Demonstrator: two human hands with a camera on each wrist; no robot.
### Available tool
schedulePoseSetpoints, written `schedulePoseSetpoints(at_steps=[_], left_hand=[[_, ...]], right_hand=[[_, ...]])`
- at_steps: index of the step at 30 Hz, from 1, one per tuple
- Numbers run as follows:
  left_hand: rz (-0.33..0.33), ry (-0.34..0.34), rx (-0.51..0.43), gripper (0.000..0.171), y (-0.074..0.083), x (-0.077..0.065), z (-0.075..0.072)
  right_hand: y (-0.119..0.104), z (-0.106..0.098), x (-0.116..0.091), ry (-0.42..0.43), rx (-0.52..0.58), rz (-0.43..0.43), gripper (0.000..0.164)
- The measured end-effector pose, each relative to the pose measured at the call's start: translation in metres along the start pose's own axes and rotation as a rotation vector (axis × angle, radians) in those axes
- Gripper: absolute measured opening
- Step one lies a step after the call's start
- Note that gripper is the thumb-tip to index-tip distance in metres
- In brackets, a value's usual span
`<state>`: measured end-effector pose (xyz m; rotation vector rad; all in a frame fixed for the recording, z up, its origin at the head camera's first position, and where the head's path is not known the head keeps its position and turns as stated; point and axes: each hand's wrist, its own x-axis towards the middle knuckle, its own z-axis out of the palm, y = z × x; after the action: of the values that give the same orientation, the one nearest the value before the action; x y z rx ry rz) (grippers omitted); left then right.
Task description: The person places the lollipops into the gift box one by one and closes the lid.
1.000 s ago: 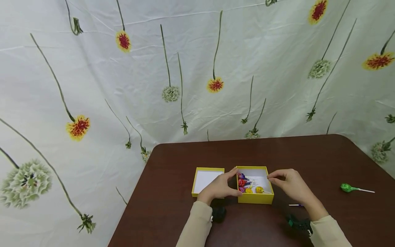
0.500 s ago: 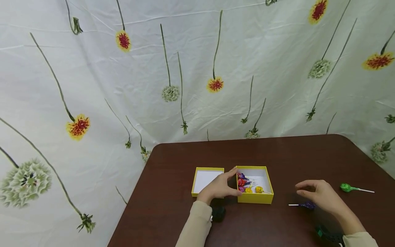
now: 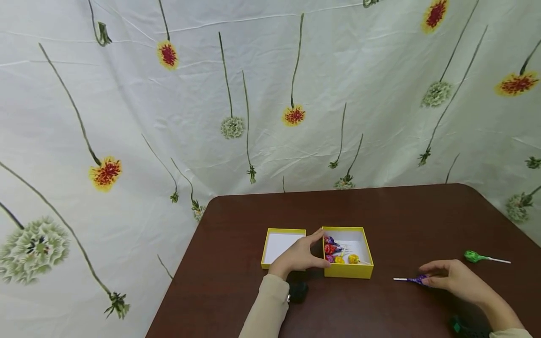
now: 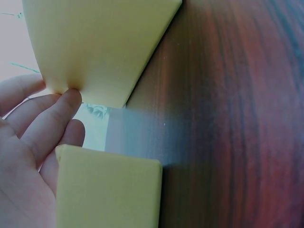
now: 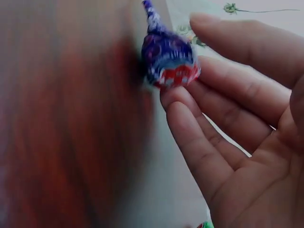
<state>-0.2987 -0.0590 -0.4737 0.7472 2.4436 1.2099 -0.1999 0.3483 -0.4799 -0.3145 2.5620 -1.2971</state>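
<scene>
A yellow box (image 3: 348, 271) with several wrapped lollipops (image 3: 329, 249) inside sits at mid-table. My left hand (image 3: 297, 258) spans its left side and holds it, the thumb at the front corner and a finger at the back corner. In the left wrist view, fingertips (image 4: 72, 97) touch the yellow wall. At right, my right hand (image 3: 460, 279) is at a purple-wrapped lollipop (image 3: 416, 280) lying on the table, its stick pointing left. In the right wrist view, the lollipop's head (image 5: 171, 59) lies between spread thumb and fingers (image 5: 183, 121), with a gap on the thumb side.
The yellow-rimmed box lid (image 3: 282, 244), white inside, lies left of the box, partly behind the left hand. A green-wrapped lollipop (image 3: 474, 256) lies farther right on the brown table (image 3: 338, 209). A flower-printed white cloth (image 3: 253, 94) hangs behind the table.
My right hand has moved from the box's right edge rightward and down to the purple lollipop. The left hand stays on the box.
</scene>
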Motion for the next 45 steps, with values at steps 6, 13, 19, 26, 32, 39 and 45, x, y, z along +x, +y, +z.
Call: schedulePoseSetpoints(at_steps=[6,13,19,26,32,39,45], left_hand=[[0.004,0.004,0.009,0.092,0.001,0.001,-0.001],[-0.012,-0.005,0.01,0.094,0.002,0.0,0.0],[-0.011,-0.008,0.001,0.094,0.001,-0.001,0.001],[-0.014,-0.003,0.002,0.094,0.003,-0.001,0.0],[-0.015,-0.002,0.011,0.094,0.003,-0.002,0.0],[-0.018,0.001,0.015,0.093,0.005,-0.003,-0.001],[-0.016,0.003,0.016,0.093,0.005,-0.002,0.0]], right_hand=[[0.008,-0.003,-0.002,-0.048,0.044,-0.021,0.046],[0.005,0.003,-0.001,0.01,-0.008,-0.03,0.041],[0.002,0.004,-0.001,0.038,-0.053,-0.004,0.038],[-0.002,0.005,0.001,0.092,-0.126,0.024,0.038],[-0.007,0.009,0.001,0.148,-0.134,0.017,0.034],[-0.014,0.015,0.003,0.22,-0.093,-0.029,0.033],[-0.024,0.017,0.005,0.269,-0.112,-0.023,0.034]])
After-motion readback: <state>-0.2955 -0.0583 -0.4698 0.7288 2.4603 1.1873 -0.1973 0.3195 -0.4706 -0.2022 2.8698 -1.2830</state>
